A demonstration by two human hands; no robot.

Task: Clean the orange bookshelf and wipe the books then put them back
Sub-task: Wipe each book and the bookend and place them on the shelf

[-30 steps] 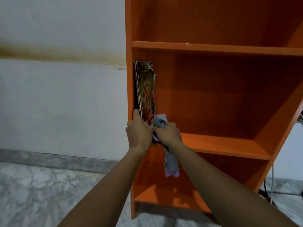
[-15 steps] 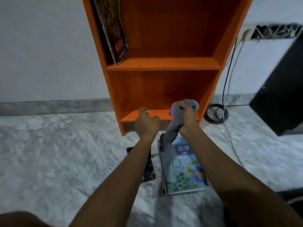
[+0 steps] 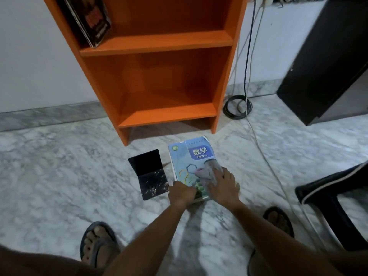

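The orange bookshelf (image 3: 157, 40) stands against the wall. A dark book (image 3: 91, 20) leans at the left end of its upper visible shelf. A light blue book (image 3: 189, 158) lies on the marble floor in front of the shelf, on top of a small stack. My right hand (image 3: 223, 186) presses a grey cloth (image 3: 209, 172) flat onto its cover. My left hand (image 3: 182, 193) grips the book's near left corner. A black folded book or case (image 3: 149, 174) lies on the floor just left of the blue book.
Cables (image 3: 247, 80) hang right of the shelf, with a coil (image 3: 237, 106) on the floor. A black cabinet (image 3: 322, 62) stands at right. A black chair (image 3: 334, 198) is near my right foot (image 3: 278, 222). My left foot (image 3: 97, 244) is in a sandal.
My view has dropped from the shelf to the floor. Both hands came down from in front of the bottom shelf onto the blue book, the right one bringing the cloth.
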